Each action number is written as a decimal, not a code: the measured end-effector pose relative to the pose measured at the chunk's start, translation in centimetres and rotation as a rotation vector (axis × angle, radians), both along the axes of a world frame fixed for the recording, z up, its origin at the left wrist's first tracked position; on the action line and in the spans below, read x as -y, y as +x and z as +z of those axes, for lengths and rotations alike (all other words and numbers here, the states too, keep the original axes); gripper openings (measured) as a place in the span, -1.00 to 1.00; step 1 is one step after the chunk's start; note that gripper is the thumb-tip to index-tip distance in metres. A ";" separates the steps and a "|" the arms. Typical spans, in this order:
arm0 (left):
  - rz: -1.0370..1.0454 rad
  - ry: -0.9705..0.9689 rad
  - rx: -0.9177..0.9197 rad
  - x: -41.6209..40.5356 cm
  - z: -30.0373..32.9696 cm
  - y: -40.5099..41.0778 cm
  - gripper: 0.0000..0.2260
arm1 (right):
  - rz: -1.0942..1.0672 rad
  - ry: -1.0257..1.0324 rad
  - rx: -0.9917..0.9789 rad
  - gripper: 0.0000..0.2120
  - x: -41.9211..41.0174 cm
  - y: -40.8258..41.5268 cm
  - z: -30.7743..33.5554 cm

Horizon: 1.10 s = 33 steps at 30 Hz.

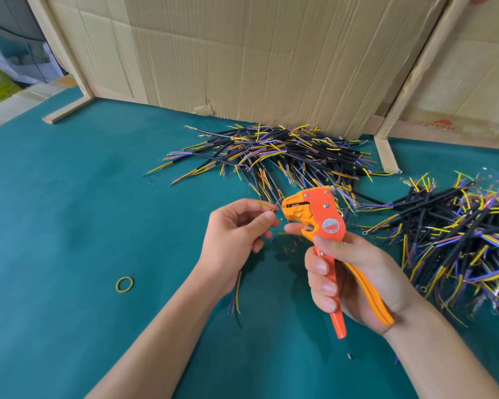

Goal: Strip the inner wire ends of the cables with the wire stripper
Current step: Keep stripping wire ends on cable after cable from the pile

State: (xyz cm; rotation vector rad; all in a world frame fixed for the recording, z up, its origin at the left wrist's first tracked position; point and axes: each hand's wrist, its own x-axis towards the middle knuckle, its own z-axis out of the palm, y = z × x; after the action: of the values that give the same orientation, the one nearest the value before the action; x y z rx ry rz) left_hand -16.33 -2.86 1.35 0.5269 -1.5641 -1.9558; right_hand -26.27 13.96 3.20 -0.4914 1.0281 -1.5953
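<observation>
A person's two bare hands work above a teal, felt-like table. The right hand grips the handles of an orange and yellow wire stripper, fingers curled round the smooth plastic grips. The tool's long axis runs from its handle ends, low and nearest the viewer, up to a blocky, beak-shaped head that points left toward the other hand. A round red and white label sits on the side of the head.

Just left of the stripper's head, the left hand pinches a thin yellow wire between thumb and fingertips, the other fingers curled. The wire's end lies at the mouth of the tool; whether it is inside cannot be made out. The rest of the held cable hangs below that hand's wrist, showing fine blue and yellow strands.

Beyond the stripper, against a creased corrugated cardboard wall, lies a loose heap of cables, short black-sheathed lengths with splayed yellow, blue and purple inner wires. A second cable pile spreads to the stripper's right. Well left of the stripper and nearer the viewer, a yellow rubber band lies flat as a small ring.
</observation>
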 end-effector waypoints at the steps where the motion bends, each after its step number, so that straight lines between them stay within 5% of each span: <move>1: -0.004 0.017 0.000 0.0 0.0 0.0 -0.93 | 0.012 -0.021 0.017 -0.44 -0.1 0.0 -0.2; 5: 0.001 0.044 0.003 -0.1 0.1 0.0 -0.93 | -0.036 -0.042 0.056 -0.39 0.1 0.5 -0.1; 12: 0.029 0.041 0.030 0.1 0.0 -0.1 -0.89 | -0.038 -0.032 0.124 -0.65 0.1 0.5 -0.3; 20: 0.075 0.042 0.027 0.3 0.0 -0.2 -0.85 | -0.078 0.008 0.166 -0.41 -0.8 -1.1 -0.3; 28: 0.070 0.023 0.020 0.2 0.1 -0.2 -0.87 | -0.008 0.136 0.111 -0.57 0.1 0.5 0.3; 33: 0.054 0.002 0.040 0.1 0.2 -0.1 -0.86 | 0.008 0.064 0.065 -0.48 0.0 0.7 0.1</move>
State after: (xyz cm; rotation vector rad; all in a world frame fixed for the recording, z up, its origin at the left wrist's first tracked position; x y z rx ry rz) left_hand -16.43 -2.93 1.53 0.6063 -1.5568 -1.9171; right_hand -25.56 13.93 3.31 -0.3971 1.0237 -1.5565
